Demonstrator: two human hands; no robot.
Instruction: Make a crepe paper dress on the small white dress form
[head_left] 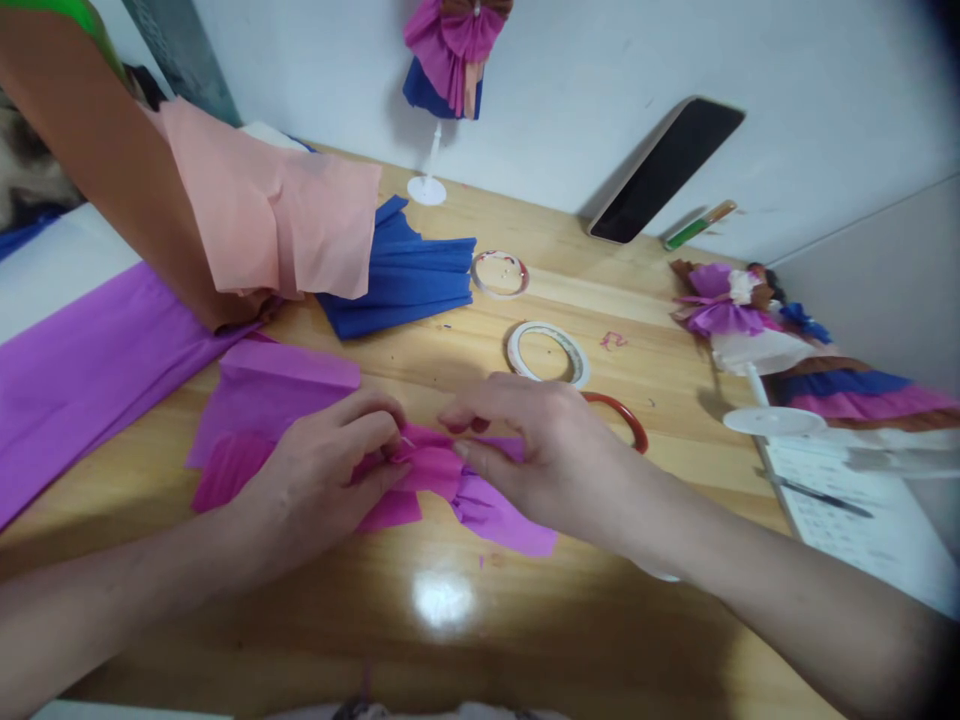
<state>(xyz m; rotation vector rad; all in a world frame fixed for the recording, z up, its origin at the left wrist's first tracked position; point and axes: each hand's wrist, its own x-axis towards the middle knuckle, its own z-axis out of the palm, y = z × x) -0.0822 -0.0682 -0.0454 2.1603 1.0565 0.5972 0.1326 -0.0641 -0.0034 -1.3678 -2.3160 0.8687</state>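
Over the wooden table, my left hand [330,460] pinches a gathered strip of pink crepe paper [435,470] between thumb and fingertips. My right hand [540,450] has thumb and index finger closed around the same strip's other side, a small gap from the left fingertips. A thin pale strand shows at the left fingertips. Pleated purple crepe paper [502,515] spreads out below my right hand. Under and behind my left hand lie a darker pink pleated piece [232,468] and a flat purple sheet [285,375].
Behind the hands lie a white tape roll [514,350], a thinner roll [480,262] and a red curved handle [634,420], partly hidden. Blue [420,275], peach [300,220] and brown paper [112,150] fill the left. A dark-screened device [667,170] leans on the wall; paper-dressed stands [426,190] surround.
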